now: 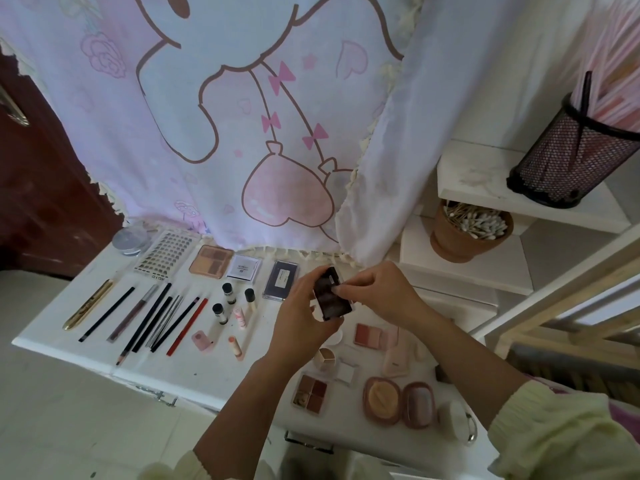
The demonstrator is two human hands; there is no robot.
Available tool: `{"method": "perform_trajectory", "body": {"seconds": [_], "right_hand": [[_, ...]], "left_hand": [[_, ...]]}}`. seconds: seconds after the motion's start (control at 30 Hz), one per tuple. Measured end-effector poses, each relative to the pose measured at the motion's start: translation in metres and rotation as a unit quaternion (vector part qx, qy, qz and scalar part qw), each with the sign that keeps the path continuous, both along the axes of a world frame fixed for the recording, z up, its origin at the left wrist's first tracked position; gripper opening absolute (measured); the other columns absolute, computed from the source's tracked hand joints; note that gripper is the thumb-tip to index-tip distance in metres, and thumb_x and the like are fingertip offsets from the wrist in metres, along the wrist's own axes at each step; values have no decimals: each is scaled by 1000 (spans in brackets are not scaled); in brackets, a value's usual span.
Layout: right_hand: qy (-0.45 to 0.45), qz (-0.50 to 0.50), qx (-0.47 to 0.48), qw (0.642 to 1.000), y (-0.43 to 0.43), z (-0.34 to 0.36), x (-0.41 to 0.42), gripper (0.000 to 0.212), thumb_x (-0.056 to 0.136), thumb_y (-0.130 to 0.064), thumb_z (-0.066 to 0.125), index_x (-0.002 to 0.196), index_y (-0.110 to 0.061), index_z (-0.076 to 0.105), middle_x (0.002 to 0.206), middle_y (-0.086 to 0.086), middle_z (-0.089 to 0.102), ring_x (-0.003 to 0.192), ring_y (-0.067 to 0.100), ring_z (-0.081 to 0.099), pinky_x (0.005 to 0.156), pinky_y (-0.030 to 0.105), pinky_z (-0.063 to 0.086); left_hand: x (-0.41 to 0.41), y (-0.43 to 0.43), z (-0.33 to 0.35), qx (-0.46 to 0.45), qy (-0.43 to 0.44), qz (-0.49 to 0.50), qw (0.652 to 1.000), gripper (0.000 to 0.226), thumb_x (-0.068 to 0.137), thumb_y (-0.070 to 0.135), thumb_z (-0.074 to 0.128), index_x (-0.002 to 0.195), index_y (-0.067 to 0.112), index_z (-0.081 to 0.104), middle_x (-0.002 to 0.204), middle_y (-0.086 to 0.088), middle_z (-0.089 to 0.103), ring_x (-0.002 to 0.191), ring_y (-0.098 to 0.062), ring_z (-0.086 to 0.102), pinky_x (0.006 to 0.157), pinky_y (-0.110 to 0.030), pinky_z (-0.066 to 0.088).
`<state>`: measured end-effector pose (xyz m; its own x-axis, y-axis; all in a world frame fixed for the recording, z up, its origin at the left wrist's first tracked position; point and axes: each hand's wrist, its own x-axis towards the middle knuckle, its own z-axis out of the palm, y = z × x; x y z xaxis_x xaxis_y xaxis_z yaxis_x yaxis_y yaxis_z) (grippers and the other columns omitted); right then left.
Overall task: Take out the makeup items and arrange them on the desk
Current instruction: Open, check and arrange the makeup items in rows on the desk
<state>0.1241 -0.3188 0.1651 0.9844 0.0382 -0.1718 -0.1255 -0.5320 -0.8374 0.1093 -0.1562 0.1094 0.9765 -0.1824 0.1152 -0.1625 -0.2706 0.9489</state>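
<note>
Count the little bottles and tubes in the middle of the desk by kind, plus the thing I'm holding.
Small black-capped bottles: 3
White-and-pink printed tube: 1
Peach lipstick tube: 1
Squat pale pink container: 1
Black rectangular case, held: 1
Total: 7

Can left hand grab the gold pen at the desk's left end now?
Probably not yet: the left hand grips the dark palette together with the right hand. The gold pen itself lies uncovered at the row's end.
</note>
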Motion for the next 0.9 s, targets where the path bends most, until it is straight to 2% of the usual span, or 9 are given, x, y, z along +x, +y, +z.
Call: {"method": "perform_trajectory", "body": {"seconds": [0.07, 0.17, 0.23, 0.33, 0.43, 0.5, 0.6, 0.73, 0.9], "right_hand": [[-9, -6, -31, 999, 2, -2, 0, 8, 82, -24, 74, 85, -18, 79, 67, 3, 72, 57, 9, 59, 57, 23, 48], [-16, -28, -63, 998, 3, -5, 1, 8, 82, -24, 73, 83, -19, 79, 61, 0, 69, 50, 7, 53, 52, 22, 44], [-22, -29, -88, 995, 2, -6, 1, 11, 83, -25, 72, 82, -17, 79, 62, 0, 70, 51, 12, 55, 53, 27, 47], [-68, -2, -110, 992, 2, -9, -6, 15, 85, -29, 69, 86, -19, 80, 69, -1, 73, 60, 18, 64, 60, 29, 50], [-143, 54, -169, 974, 4, -14, -9, 23, 88, -37, 62, 86, -22, 79, 67, -1, 70, 59, 17, 57, 56, 26, 40], [-179, 88, -193, 961, 7, -18, -10, 27, 89, -38, 57, 85, -21, 77, 67, -4, 68, 60, 13, 50, 60, 27, 36], [-199, 118, -203, 952, 14, -19, -14, 40, 86, -45, 45, 92, -21, 77, 75, -6, 71, 66, 10, 51, 61, 29, 43], [-167, 136, -181, 960, 16, -12, -18, 27, 88, -38, 57, 101, -25, 76, 83, -4, 74, 74, 16, 60, 66, 36, 50], [-91, 121, -115, 982, 10, -2, -18, 19, 87, -27, 65, 101, -27, 77, 83, -6, 74, 77, 10, 66, 74, 34, 53]], "left_hand": [[2, 2, -3, 20, 0, -14, 1000, 79, 71, 9, 80, 133, 42, 43, 127, 15, 51, 108, -1, 54, 89, -27, 54], [7, 8, -2, -52, 134, -77, 987, 90, 69, -1, 76, 134, 50, 41, 134, 14, 49, 118, -7, 54, 89, -30, 54], [7, 11, 1, -153, 248, -99, 951, 89, 70, 0, 73, 138, 47, 41, 136, 11, 51, 120, -10, 56, 94, -37, 52], [9, 15, 6, -308, 397, -24, 865, 58, 82, 27, 68, 137, 26, 48, 127, -7, 57, 114, -28, 61, 92, -41, 51], [12, 15, 8, -328, 491, 3, 807, 58, 85, 54, 59, 124, 11, 50, 120, -26, 61, 105, -41, 65, 90, -47, 53], [13, 14, 9, -341, 508, -13, 791, 70, 84, 61, 57, 124, 4, 50, 116, -26, 64, 101, -39, 67, 88, -47, 55], [13, 11, 9, -388, 493, -19, 778, 71, 84, 55, 57, 126, -2, 54, 110, -20, 67, 99, -33, 68, 87, -42, 57], [13, 11, 8, -423, 490, -7, 762, 66, 78, 46, 66, 122, -2, 59, 117, -22, 63, 105, -31, 64, 86, -39, 57], [12, 10, 9, -418, 491, -20, 764, 61, 82, 44, 64, 123, 0, 59, 126, -22, 61, 111, -32, 63, 87, -40, 56]]}}
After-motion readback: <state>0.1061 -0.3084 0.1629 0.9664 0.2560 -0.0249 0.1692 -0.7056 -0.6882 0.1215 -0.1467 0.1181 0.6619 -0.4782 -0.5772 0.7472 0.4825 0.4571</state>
